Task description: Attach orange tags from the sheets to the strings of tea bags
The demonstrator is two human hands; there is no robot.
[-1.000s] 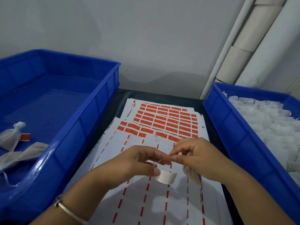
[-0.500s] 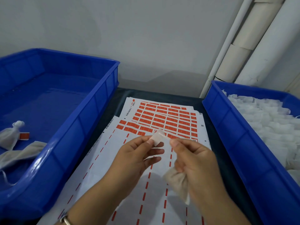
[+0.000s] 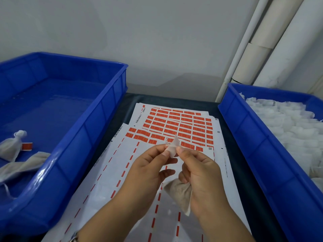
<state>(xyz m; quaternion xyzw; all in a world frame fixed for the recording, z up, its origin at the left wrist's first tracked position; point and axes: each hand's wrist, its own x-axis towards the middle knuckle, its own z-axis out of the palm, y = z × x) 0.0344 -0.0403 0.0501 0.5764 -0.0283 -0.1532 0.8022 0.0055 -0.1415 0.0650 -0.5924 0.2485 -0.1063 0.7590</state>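
My left hand and my right hand meet above the tag sheets, both pinching a small tag whose pale back faces me. A beige tea bag hangs from the curled lower fingers of my right hand. Its string is too thin to make out. Rows of orange tags fill the far sheet; the near sheet shows mostly bare backing with orange dashes.
A blue bin on the left holds two finished tea bags, one with an orange tag. A blue bin on the right is heaped with white tea bags. White pipes stand at the back right.
Both hands have risen and moved away from me with the tag, which went from hanging below the fingers to standing up between them. The tea bag now hangs lower in my right hand.
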